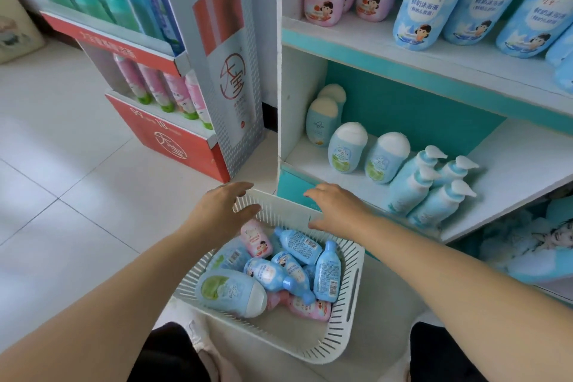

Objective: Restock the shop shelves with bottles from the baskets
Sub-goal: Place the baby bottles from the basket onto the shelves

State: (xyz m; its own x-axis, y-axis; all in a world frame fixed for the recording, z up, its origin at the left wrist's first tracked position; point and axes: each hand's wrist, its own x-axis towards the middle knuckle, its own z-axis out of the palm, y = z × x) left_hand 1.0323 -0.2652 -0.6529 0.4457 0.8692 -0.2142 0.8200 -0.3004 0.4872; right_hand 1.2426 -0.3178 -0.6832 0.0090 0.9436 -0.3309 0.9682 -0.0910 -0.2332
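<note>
Large bottle flat, cap rightward

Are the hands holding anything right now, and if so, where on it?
Nothing is held. The left hand and right hand are open over the far rim of the white basket; whether they touch it cannot be told.

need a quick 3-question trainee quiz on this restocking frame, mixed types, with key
1. True or false: the left hand grips a bottle from the white slotted basket.
2. The pump bottles stand: A in the basket; B on the shelf beside the white-capped bottles; C on the floor.
3. Which hand is nearer the pump bottles?
Key: 1 false, it is open and empty; 2 B; 3 the right hand.
</note>
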